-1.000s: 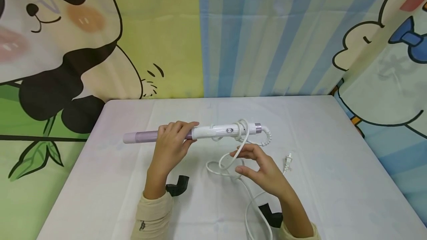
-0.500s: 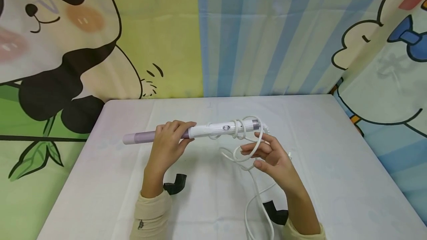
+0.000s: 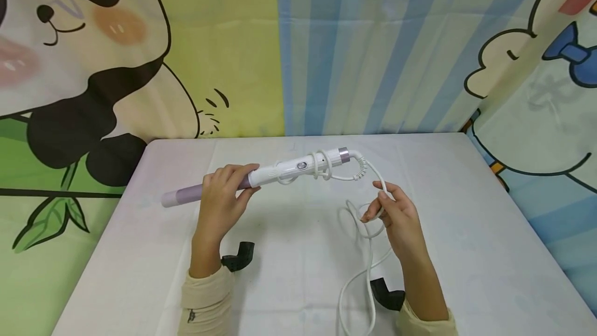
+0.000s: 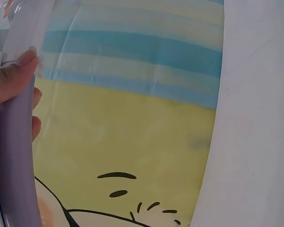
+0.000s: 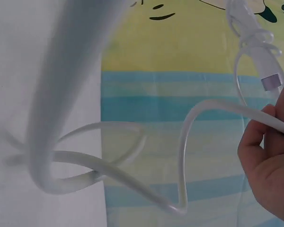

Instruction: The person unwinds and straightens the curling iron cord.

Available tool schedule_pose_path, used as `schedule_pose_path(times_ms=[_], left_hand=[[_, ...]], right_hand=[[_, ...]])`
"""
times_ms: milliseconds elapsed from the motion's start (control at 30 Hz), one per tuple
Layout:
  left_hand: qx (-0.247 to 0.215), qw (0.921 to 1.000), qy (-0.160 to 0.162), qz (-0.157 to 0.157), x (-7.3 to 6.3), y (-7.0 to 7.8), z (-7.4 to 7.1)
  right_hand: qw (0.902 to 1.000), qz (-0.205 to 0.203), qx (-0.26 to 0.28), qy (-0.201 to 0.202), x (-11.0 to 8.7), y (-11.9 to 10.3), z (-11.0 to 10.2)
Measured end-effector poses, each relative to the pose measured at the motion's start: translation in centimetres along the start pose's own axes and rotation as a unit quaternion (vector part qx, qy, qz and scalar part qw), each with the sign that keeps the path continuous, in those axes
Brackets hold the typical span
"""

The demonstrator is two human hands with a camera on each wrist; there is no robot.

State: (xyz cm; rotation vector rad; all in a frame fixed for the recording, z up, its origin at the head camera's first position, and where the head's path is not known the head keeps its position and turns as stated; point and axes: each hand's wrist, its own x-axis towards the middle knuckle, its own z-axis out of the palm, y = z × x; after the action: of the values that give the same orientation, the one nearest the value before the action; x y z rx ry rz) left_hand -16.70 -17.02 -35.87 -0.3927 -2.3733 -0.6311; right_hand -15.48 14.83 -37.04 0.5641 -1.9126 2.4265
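Note:
A curling iron [image 3: 281, 171] with a white handle and a purple barrel is held up over the table, handle end tilted higher. My left hand [image 3: 223, 198] grips it round the barrel beside the handle; in the left wrist view my thumb presses the purple barrel [image 4: 14, 165]. White cord [image 3: 370, 258] is wound several times round the handle, and a coiled stretch leaves its end. My right hand [image 3: 403, 222] pinches the cord between thumb and fingers, right of the handle end. Loops of loose cord [image 5: 184, 156] hang below that hand.
The white table [image 3: 289, 284] lies under both hands. A black bracket [image 3: 239, 256] sits at the left wrist and another black bracket [image 3: 388, 294] at the right. Behind the table hangs a printed curtain [image 3: 373, 51] with cartoon animals and stripes.
The iron's handle end has swung up while my left hand shifted left. My right hand has moved right and up, its loose fingers now pinching the cord and drawing it from the handle.

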Motion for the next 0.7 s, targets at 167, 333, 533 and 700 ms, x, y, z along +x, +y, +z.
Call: schedule_pose_path(times_ms=[167, 333, 533, 700], left_hand=[[-0.001, 0.9996, 0.029, -0.003, 0.0, 0.0, -0.1], [-0.003, 0.9987, 0.051, 0.005, 0.1, 0.0, 0.0], [-0.009, 0.9979, 0.061, 0.02, 0.2, 0.3, 0.2], [-0.004, 0.9984, 0.05, 0.026, 0.3, 0.6, 0.3]], right_hand=[[0.9688, 0.068, -0.238, 0.011, 0.5, 1.6, 0.0], [0.9045, 0.09, -0.407, -0.09, 0.5, 3.1, 1.0], [0.8424, 0.115, -0.475, -0.227, 0.2, 4.1, 3.1], [0.8338, 0.124, -0.501, -0.195, -0.2, 2.6, 3.5]])
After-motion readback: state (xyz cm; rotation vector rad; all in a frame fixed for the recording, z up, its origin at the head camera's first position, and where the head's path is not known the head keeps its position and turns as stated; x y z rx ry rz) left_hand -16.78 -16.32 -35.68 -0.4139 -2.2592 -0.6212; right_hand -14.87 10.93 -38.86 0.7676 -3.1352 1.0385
